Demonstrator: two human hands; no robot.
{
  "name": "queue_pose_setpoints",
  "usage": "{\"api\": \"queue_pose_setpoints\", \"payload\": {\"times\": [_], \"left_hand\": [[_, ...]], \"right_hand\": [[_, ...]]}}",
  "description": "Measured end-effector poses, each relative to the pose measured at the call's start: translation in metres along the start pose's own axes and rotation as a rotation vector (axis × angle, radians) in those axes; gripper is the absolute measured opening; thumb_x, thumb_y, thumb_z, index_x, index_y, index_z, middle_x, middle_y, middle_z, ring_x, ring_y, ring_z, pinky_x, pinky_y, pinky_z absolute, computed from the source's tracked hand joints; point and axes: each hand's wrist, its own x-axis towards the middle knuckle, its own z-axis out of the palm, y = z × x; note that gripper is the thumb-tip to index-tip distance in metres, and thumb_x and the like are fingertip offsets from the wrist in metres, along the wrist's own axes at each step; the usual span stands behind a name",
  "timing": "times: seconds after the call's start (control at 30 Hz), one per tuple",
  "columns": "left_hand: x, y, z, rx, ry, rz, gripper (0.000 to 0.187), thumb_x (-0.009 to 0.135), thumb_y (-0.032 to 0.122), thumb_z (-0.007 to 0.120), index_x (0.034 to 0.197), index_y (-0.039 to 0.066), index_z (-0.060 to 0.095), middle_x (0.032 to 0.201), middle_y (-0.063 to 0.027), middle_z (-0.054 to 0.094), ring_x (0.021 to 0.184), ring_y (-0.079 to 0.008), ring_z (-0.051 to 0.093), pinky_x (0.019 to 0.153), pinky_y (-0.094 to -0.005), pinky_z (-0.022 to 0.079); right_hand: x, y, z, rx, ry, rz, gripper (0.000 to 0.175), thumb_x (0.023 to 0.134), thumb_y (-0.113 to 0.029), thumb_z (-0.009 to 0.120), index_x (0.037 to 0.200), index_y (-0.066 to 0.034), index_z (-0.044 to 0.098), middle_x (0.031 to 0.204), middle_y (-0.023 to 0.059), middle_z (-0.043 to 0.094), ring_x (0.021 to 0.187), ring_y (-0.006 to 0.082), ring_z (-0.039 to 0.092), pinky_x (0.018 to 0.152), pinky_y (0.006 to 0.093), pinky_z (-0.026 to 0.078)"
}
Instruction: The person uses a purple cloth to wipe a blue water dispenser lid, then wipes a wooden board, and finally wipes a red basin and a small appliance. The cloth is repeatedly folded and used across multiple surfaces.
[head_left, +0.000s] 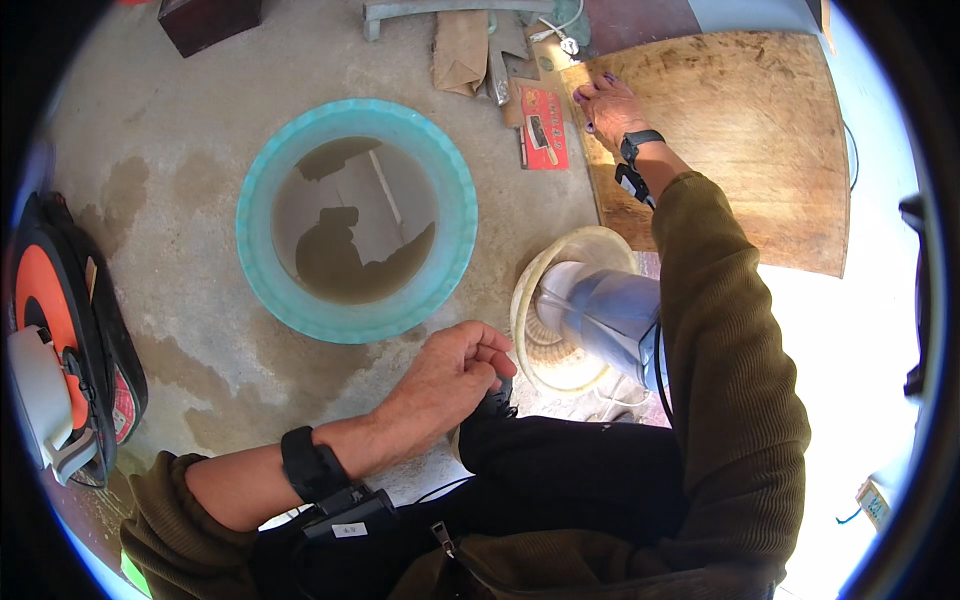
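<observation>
My left hand (459, 366) hangs loosely curled over the floor, between the turquoise plastic basin and the cream-coloured tub. I see nothing in it, though the palm is hidden. Out to the upper right, my right hand (613, 107) rests at the left edge of a worn wooden board (739, 150). Its fingers are spread, with purple colour at several fingertips; whether that is stain or a covering I cannot tell. Cloudy, greyish-brown water (337, 262) partly fills the turquoise basin (259, 225), reflecting a dark silhouette.
Beside my right knee, the cream tub (529, 292) holds a bluish plastic-wrapped object (611, 315). A red package picturing a cleaver (545, 139) lies near the board. Behind it are brown cardboard (460, 52) and a white plug (570, 46). An orange-and-black item (49, 300) stands at left.
</observation>
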Motion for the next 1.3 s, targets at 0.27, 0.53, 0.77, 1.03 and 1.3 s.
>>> {"api": "queue_pose_setpoints", "payload": {"times": [0.27, 0.53, 0.77, 1.03, 1.3], "left_hand": [[-0.006, 0.004, -0.001, -0.028, -0.016, 0.034, 0.034, 0.086, -0.006, 0.047, 0.118, -0.004, 0.057, 0.103, -0.0086, 0.066, 0.09, -0.0134, 0.058, 0.08, -0.0273, 0.05], [-0.02, 0.002, 0.001, 0.019, -0.017, 0.065, 0.031, 0.092, -0.006, 0.042, 0.117, -0.001, 0.06, 0.102, -0.0075, 0.066, 0.088, -0.0121, 0.058, 0.082, -0.0261, 0.049], [-0.01, -0.003, 0.002, 0.038, -0.024, 0.031, 0.031, 0.091, -0.006, 0.043, 0.117, -0.001, 0.06, 0.103, -0.0081, 0.066, 0.09, -0.0124, 0.059, 0.084, -0.0266, 0.05], [0.006, -0.003, -0.004, -0.02, -0.03, 0.007, 0.033, 0.088, -0.004, 0.046, 0.119, -0.004, 0.057, 0.104, -0.0087, 0.066, 0.089, -0.0135, 0.059, 0.081, -0.0267, 0.051], [-0.009, 0.001, 0.0, 0.017, -0.019, 0.025, 0.033, 0.091, -0.007, 0.041, 0.118, -0.002, 0.059, 0.103, -0.0076, 0.066, 0.09, -0.0124, 0.058, 0.085, -0.0269, 0.049]], "right_hand": [[-0.009, -0.018, 0.041, -0.09, -0.166, -0.145, 0.017, 0.082, -0.025, 0.067, 0.098, -0.0198, 0.072, 0.106, 0.0015, 0.067, 0.115, 0.0279, 0.057, 0.093, 0.0417, 0.052], [-0.019, -0.019, 0.06, 0.046, -0.414, -0.222, 0.011, 0.08, -0.027, 0.07, 0.088, -0.0202, 0.073, 0.081, 0.0022, 0.067, 0.097, 0.0234, 0.062, 0.075, 0.0432, 0.051], [-0.002, -0.009, 0.022, 0.019, 0.139, 0.117, 0.019, 0.089, -0.025, 0.062, 0.099, -0.0162, 0.075, 0.105, 0.0022, 0.071, 0.111, 0.0216, 0.061, 0.095, 0.0355, 0.048], [0.03, 0.007, 0.0, 0.001, 0.109, 0.167, 0.031, 0.083, -0.038, 0.072, 0.108, -0.019, 0.071, 0.119, -0.0037, 0.064, 0.121, 0.0205, 0.054, 0.102, 0.0387, 0.041], [0.002, -0.008, 0.01, 0.067, -0.143, -0.035, 0.03, 0.082, -0.029, 0.074, 0.103, -0.009, 0.076, 0.104, 0.0107, 0.075, 0.106, 0.0296, 0.068, 0.094, 0.0395, 0.051]]}}
